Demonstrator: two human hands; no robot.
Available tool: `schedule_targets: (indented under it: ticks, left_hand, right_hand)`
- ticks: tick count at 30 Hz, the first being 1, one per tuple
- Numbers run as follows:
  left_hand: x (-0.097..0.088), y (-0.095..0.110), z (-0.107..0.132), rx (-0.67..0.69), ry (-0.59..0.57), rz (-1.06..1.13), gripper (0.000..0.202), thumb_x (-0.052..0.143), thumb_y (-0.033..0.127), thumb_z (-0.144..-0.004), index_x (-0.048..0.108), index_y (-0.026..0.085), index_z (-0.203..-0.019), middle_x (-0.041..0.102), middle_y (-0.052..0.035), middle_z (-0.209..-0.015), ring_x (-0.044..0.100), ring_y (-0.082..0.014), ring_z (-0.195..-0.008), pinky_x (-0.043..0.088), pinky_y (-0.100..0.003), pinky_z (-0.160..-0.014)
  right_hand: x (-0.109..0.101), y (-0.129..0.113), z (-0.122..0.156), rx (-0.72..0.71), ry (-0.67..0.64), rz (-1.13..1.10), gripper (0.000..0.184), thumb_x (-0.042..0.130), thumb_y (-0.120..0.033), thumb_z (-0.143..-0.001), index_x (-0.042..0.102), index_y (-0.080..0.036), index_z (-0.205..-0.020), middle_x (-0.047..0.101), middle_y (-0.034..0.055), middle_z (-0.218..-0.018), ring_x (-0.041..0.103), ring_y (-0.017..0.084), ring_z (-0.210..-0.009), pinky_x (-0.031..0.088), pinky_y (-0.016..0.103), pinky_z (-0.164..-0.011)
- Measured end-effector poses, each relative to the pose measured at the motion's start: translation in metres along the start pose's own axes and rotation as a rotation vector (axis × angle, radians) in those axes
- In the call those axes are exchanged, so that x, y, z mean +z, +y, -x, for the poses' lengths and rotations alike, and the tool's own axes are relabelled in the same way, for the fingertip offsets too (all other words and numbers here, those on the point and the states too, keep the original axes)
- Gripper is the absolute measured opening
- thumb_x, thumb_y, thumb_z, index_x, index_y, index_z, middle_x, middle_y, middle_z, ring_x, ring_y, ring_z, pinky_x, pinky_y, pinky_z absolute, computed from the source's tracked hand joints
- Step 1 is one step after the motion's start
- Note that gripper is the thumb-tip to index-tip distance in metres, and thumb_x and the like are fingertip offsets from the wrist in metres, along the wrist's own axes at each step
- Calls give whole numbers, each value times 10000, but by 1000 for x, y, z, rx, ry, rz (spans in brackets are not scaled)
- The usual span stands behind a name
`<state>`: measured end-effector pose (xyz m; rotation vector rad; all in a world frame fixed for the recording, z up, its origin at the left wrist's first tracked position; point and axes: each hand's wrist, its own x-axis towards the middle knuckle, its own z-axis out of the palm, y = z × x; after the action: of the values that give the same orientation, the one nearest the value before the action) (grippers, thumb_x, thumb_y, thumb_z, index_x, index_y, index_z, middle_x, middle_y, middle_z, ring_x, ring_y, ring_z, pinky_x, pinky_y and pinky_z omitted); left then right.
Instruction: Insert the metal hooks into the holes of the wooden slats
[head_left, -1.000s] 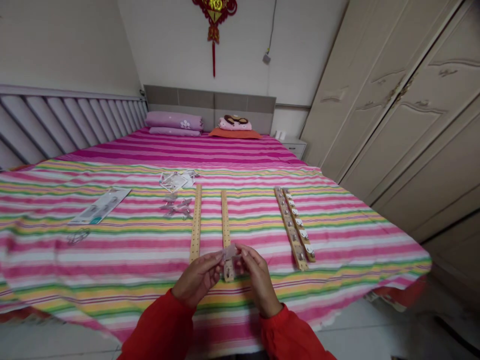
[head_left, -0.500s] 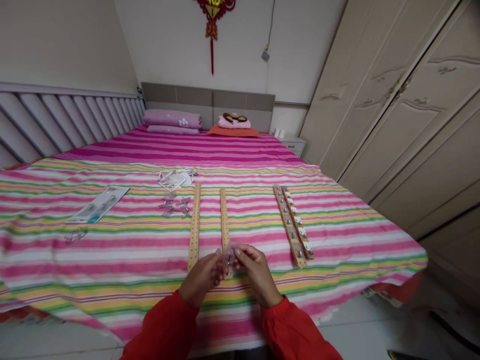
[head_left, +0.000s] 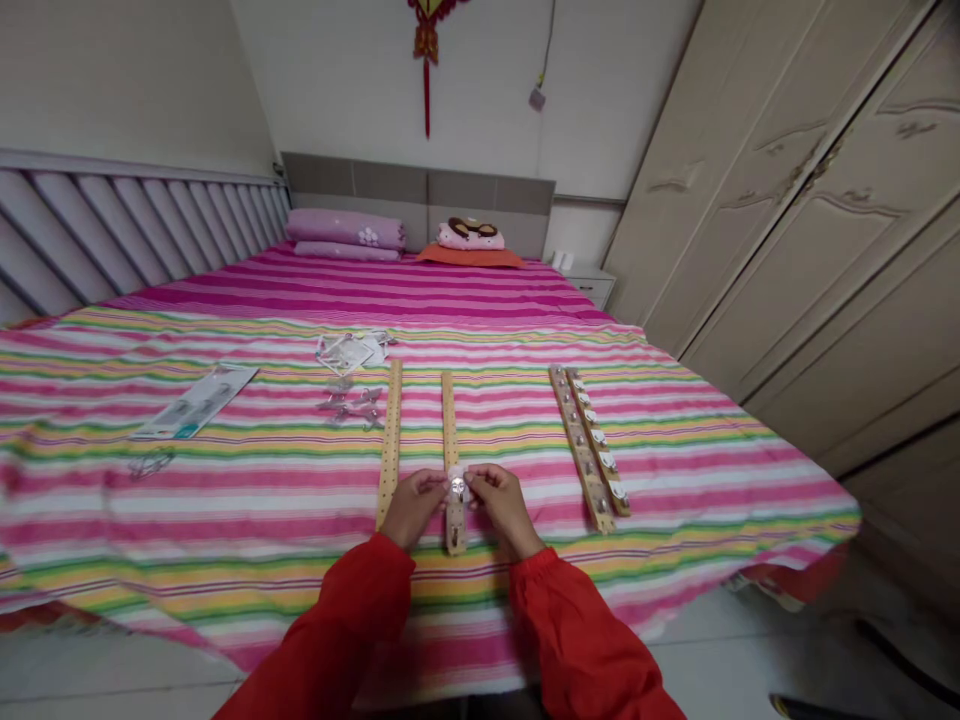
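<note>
Between my fingertips is a clear adhesive hook [head_left: 458,487] with a shiny metal middle, over the near half of a perforated wooden strip [head_left: 449,420]. My left hand [head_left: 417,503] pinches its left edge, and my right hand [head_left: 501,503] pinches the right edge. Whether the hook touches the wood I cannot tell. Closer to me, another metal hook [head_left: 454,536] sits at that strip's near end. A second bare wooden strip [head_left: 391,440] lies just left, partly behind my left hand. Several clear hooks [head_left: 351,408] lie loose beyond it.
At right lie a strip with metal hooks [head_left: 581,445] and a strip with white hooks [head_left: 598,437]. Clear packaging [head_left: 196,403], a small wire bundle [head_left: 151,461] and a pile of backing cards [head_left: 352,351] rest at left on the striped bedcover [head_left: 300,520].
Both hands have moved forward and lowered the clear hook over the strip, turning it flat. The hook at the strip's near end now shows. The view has tilted slightly down.
</note>
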<state>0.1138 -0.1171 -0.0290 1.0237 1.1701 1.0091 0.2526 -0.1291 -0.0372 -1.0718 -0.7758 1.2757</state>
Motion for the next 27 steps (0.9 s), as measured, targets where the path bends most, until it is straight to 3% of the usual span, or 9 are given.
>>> schedule_targets:
  ticks: [9,16,27]
  left_hand:
    - [1,-10,-9,96,68,-145,251,661,326,-553,632,129,-705,632,-8,-603,568,-129,-548,440,-242,-528]
    - [0,-18,-11,144,97,-234,237,611,332,-598,628,140,-736,648,-29,-654,595,-158,-607,469,-275,-574]
    - [-1,-34,-19,176,139,-253,200,618,308,-618,615,162,-755,614,2,-628,583,-133,-582,467,-241,-541]
  right_hand:
    - [0,21,-12,-41,49,105,199,711,-325,-575,629,-155,-640,516,-61,-432,414,86,-396,314,214,-400]
    - [-1,26,-14,-92,61,200,145,656,-301,-598,611,-163,-611,538,-46,-471,471,118,-479,360,232,-465]
    - [2,33,-17,-124,109,251,92,617,-260,-591,592,-171,-592,575,-37,-517,506,124,-495,412,244,-512]
